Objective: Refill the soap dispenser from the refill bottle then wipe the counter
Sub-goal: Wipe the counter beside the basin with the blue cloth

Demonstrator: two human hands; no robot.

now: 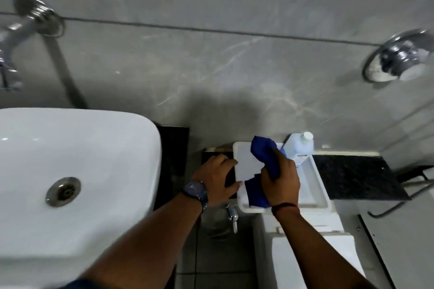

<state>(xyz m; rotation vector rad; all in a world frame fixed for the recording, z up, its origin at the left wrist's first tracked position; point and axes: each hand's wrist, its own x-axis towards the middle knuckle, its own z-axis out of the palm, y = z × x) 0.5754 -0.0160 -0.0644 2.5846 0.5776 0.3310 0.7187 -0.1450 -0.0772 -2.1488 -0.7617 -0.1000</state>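
Note:
My right hand (pixel 280 178) grips a bunched blue cloth (pixel 264 151) over a white tray (pixel 315 185) that sits on the dark counter. A white refill bottle (pixel 299 148) with a white cap lies tilted in the tray's far corner, just beyond my right hand. My left hand (pixel 217 177) rests with fingers spread on the tray's left edge and the black counter surface (pixel 211 157) beside it. No soap dispenser is visible.
A white basin (pixel 77 171) with a metal drain fills the left. A chrome tap (pixel 21 30) juts from the grey wall at upper left, a chrome fitting (pixel 399 56) at upper right. Speckled counter (pixel 354 176) extends right. A small metal tap (pixel 231 214) and a white toilet lid lie below.

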